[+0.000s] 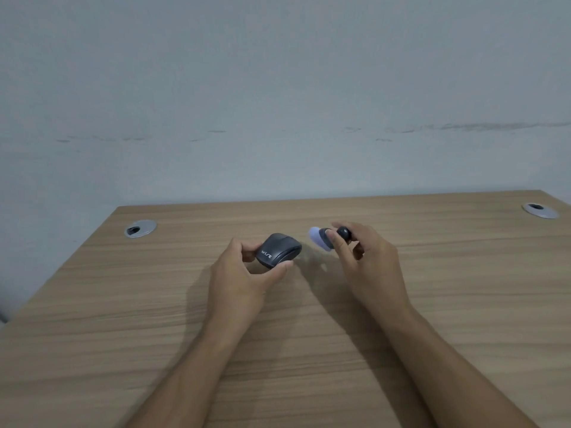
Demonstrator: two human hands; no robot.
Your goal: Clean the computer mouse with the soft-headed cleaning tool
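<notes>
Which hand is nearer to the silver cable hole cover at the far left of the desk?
Left. The left hand, holding the mouse, is closer to the cover; the right hand, holding the cleaning tool, is farther right.

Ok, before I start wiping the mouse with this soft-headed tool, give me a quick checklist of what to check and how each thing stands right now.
1. Mouse gripped in left hand: ok.
2. Cleaning tool held in right hand: ok.
3. Soft pale head points toward the mouse: ok.
4. Head touching the mouse: not ok, a gap remains.
5. Head clean: cannot tell, blurred.
6. Table around the hands free of obstacles: ok.
</notes>
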